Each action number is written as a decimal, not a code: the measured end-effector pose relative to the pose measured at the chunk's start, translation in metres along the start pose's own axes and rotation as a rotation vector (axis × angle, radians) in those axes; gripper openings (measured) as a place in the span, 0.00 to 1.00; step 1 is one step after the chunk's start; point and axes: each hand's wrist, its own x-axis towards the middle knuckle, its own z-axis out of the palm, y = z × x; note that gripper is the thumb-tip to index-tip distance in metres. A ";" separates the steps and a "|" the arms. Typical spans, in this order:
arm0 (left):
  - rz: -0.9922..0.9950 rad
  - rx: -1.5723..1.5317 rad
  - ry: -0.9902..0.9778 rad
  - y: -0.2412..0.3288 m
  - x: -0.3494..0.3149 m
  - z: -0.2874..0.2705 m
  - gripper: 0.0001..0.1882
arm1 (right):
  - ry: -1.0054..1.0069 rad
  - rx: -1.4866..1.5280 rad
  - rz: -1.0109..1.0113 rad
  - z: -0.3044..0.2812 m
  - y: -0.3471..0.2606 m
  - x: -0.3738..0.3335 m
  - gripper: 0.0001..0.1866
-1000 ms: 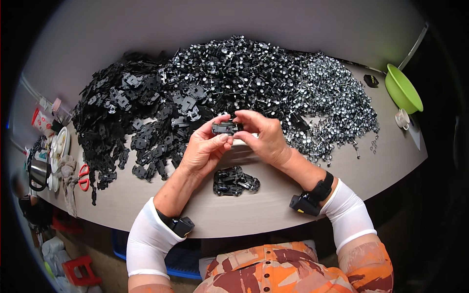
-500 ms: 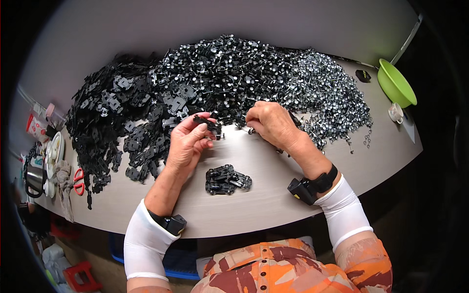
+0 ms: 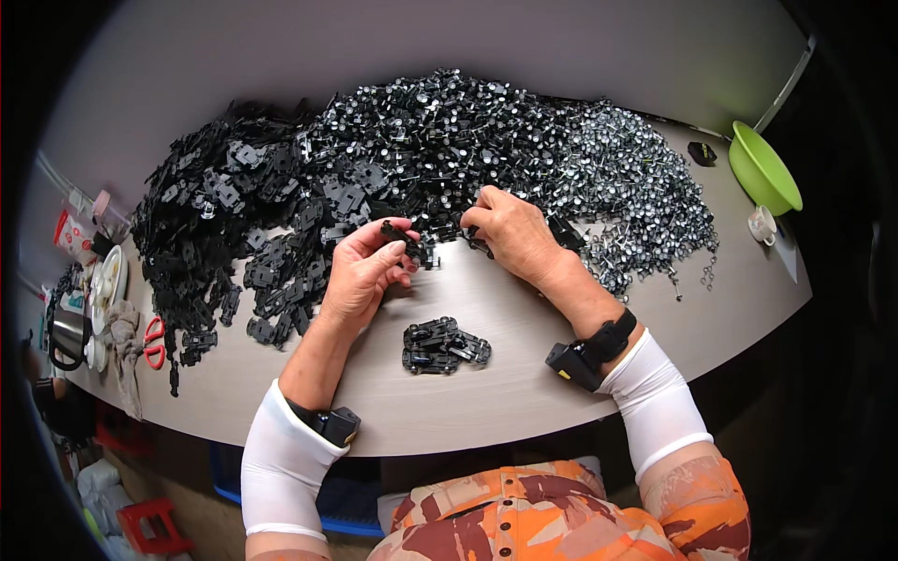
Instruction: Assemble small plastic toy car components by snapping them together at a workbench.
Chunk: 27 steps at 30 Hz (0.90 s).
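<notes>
My left hand [image 3: 359, 279] is closed on a black toy car chassis [image 3: 410, 243], gripped between thumb and fingers, with a small wheel axle showing at its right end. To the right, at the near edge of a large heap of wheel axles [image 3: 440, 140], my right hand [image 3: 520, 236] has its fingers pinched. Dark bits show at the fingertips, but what they hold is mostly hidden. Several chassis with wheels [image 3: 440, 348] lie clustered on the table nearer to me. A heap of black chassis [image 3: 201, 178] spreads beyond my left hand.
A pile of small silvery parts [image 3: 645, 187] lies at the right. Farther right are a green bowl [image 3: 767, 173], a white cup [image 3: 761, 225] and a small black object [image 3: 702, 154]. Red scissors [image 3: 154, 342], a cloth [image 3: 123, 341] and a metal pot [image 3: 69, 337] are at the left edge.
My right hand has shifted slightly left along the heap's edge, with dark bits now showing at its fingertips. The left hand keeps its hold on the chassis. The whole view has shifted slightly.
</notes>
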 end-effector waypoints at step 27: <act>-0.022 0.014 -0.015 -0.005 -0.001 -0.001 0.15 | -0.846 0.316 0.064 -0.029 -0.014 0.008 0.16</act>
